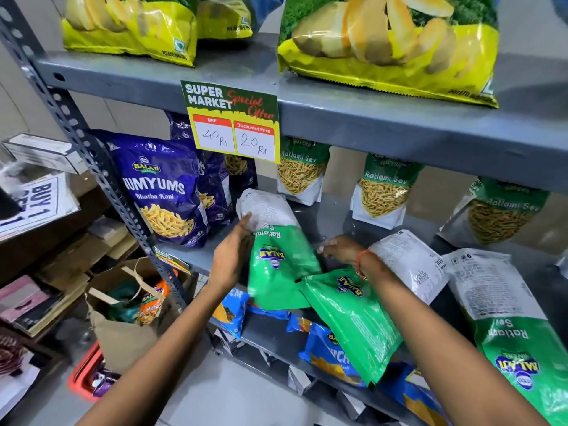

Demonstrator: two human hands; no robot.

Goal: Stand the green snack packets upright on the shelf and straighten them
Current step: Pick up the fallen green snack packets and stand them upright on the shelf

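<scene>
Three green Ratlami Sev packets stand upright at the back of the middle shelf (332, 222): one at the left (302, 170), one in the middle (384, 192), one at the right (504, 210). Three more lie flat with their tops hanging over the shelf's front edge. My left hand (233, 253) grips the side of the leftmost fallen packet (276, 265), which is blurred. My right hand (341, 249) rests on the shelf above the second fallen packet (353, 315), fingers spread; whether it touches that packet is unclear. The third (504, 327) lies at the far right.
Purple snack packets (163, 192) stand left of the green ones. A price card (233, 124) hangs from the upper shelf, which holds yellow wafer bags (393, 47). Blue packets (332, 352) fill the shelf below. A paper bag (123, 315) and a red basket (89, 376) sit on the floor at left.
</scene>
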